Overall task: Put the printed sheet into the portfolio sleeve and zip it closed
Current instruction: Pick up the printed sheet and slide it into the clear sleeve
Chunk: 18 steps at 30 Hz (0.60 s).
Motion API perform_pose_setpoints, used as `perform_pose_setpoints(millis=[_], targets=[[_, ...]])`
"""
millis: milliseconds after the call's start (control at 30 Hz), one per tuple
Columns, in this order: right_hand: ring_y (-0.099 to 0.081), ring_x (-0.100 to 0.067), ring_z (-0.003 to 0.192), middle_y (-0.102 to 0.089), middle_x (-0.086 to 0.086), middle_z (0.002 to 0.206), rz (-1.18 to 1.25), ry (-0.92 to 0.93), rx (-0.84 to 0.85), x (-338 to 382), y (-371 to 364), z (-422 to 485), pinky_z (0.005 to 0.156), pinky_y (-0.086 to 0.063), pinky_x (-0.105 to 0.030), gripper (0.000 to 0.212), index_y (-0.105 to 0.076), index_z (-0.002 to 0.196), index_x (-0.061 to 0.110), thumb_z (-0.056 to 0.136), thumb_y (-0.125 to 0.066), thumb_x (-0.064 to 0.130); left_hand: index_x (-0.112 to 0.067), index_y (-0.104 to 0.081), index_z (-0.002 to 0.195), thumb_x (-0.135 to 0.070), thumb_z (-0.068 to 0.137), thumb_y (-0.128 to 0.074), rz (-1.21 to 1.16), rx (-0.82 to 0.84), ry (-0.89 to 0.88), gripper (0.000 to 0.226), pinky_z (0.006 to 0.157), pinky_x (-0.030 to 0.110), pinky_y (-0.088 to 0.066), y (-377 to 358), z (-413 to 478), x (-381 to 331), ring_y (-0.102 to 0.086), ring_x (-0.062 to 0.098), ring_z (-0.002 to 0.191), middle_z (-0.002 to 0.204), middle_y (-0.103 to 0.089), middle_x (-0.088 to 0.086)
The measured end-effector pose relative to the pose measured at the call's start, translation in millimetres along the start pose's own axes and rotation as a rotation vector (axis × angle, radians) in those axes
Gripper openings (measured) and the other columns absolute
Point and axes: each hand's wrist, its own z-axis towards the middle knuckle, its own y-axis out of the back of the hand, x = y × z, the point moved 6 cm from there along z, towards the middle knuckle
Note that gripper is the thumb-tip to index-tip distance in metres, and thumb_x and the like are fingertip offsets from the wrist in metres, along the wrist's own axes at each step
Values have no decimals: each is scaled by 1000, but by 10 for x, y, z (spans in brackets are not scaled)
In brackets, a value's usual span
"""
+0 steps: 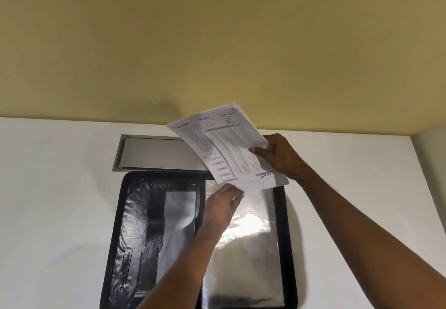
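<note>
A black zip portfolio (115, 236) lies open flat on the white table, with shiny clear sleeves (253, 248) on its right half. My right hand (280, 154) holds the printed sheet (224, 147) by its right edge, lifted and tilted above the top of the sleeves. The sheet's lower edge hangs just over the sleeve's top opening. My left hand (222, 207) pinches the top edge of the clear sleeve right below the sheet. My left forearm covers part of the portfolio's spine.
A grey metal hatch (154, 154) is set flush in the white table (48, 188) just behind the portfolio. A yellow wall (217, 43) rises behind the table, and a white side wall closes the right end.
</note>
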Motion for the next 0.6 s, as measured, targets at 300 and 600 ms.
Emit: perform_pose_setpoints(millis=[300,600], targets=[[-74,-36,96,-78,-18,106,60,-46,36,-139,-227,66,87,-57,-50,26,-75,112,0,96,-71,20,-25,-74,109,-25,96,-67,56,46,75,15,74,29,-57,-98,51,-33,-68,12,84,114,-68,-14],[-76,-23,103,-77,-8,117,282,-135,34,-358,-239,179,98,-59,-45,28,-75,120,5,94,-74,17,-26,-70,113,-32,95,-65,71,216,42,20,84,32,-58,-403,151,-513,-70,14,96,110,-73,-7]])
